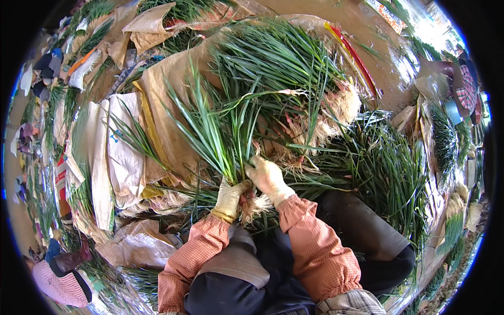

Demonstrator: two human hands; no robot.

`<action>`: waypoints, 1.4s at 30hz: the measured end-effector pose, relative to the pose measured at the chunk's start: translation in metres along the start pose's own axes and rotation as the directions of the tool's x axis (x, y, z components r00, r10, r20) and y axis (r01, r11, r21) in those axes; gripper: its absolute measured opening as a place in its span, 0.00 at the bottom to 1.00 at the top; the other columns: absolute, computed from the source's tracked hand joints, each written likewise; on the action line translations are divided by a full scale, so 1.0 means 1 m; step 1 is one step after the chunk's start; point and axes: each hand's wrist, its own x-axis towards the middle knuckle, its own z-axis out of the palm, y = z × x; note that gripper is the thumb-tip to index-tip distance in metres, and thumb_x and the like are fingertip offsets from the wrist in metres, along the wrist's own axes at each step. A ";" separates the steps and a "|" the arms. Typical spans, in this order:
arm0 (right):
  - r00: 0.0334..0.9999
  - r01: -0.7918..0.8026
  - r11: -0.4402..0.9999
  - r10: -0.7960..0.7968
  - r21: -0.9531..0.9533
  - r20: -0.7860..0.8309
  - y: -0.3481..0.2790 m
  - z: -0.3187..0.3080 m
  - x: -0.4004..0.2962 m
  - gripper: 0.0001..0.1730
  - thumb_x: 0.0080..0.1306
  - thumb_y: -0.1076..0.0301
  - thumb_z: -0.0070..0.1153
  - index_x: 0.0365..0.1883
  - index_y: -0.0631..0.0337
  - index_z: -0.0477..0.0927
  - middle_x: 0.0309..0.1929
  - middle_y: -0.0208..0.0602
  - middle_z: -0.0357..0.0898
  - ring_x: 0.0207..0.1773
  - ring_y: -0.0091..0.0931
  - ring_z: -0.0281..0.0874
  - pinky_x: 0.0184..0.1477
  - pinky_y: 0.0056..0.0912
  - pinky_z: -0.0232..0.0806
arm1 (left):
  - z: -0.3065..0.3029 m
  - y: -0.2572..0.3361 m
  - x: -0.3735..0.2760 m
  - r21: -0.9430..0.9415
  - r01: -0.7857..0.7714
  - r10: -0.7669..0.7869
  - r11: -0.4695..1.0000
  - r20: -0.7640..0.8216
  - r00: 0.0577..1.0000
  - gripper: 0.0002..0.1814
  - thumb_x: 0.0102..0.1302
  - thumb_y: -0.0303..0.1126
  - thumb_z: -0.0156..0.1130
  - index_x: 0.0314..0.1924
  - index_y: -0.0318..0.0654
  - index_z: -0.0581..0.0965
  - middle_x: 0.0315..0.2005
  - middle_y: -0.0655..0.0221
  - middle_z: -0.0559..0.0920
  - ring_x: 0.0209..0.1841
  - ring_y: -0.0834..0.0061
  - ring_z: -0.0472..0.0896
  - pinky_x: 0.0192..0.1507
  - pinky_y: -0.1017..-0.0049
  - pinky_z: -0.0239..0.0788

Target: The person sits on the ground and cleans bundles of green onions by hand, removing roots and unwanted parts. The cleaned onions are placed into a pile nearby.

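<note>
My left hand (232,197), in a pale glove, grips a bunch of long green leafy plants (220,157) near its base, with pinkish stems and pale roots (252,204) hanging beside the glove. Close against the right side of that bunch is my right hand (265,175), also gloved, its fingers curled; whether it pinches a stem is hidden. Beyond both hands a large heap of the same plants (275,55) lies with its roots (342,102) towards the right. One loose plant with a pink base (291,92) lies across the heap.
More leafy plants (386,173) are piled at my right knee. Woven sacks (126,149) lie on the left, and a crumpled sack (138,244) is near my left sleeve. People sit at the lower left (63,283) and far right (466,90). Brown floor (334,13) shows beyond the heap.
</note>
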 end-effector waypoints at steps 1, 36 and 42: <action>0.998 0.059 0.988 -0.053 -0.140 0.040 0.002 0.002 -0.006 0.21 0.66 0.56 0.53 0.51 0.62 0.74 0.40 0.46 0.81 0.44 0.35 0.80 0.51 0.30 0.69 | -0.005 -0.001 0.001 0.032 -0.005 0.004 0.999 0.012 1.000 0.14 0.59 0.19 0.60 0.46 0.33 0.75 0.28 0.64 0.83 0.20 0.78 0.78 0.22 0.81 0.71; 0.918 0.282 0.958 -0.253 0.054 -0.306 0.045 -0.054 0.031 0.10 0.71 0.60 0.45 0.39 0.57 0.71 0.28 0.40 0.77 0.27 0.30 0.76 0.30 0.34 0.71 | 0.005 0.009 -0.015 0.231 0.148 -0.168 0.962 0.070 0.983 0.16 0.59 0.17 0.53 0.48 0.34 0.70 0.27 0.62 0.83 0.15 0.80 0.75 0.16 0.84 0.65; 0.889 0.177 0.941 -0.279 -0.289 -0.363 0.011 -0.111 0.116 0.15 0.70 0.61 0.46 0.51 0.57 0.71 0.39 0.45 0.79 0.35 0.25 0.80 0.36 0.29 0.74 | -0.025 0.002 -0.016 0.017 0.286 -0.280 0.958 0.268 0.922 0.16 0.62 0.20 0.55 0.51 0.28 0.71 0.27 0.62 0.80 0.23 0.77 0.78 0.22 0.80 0.69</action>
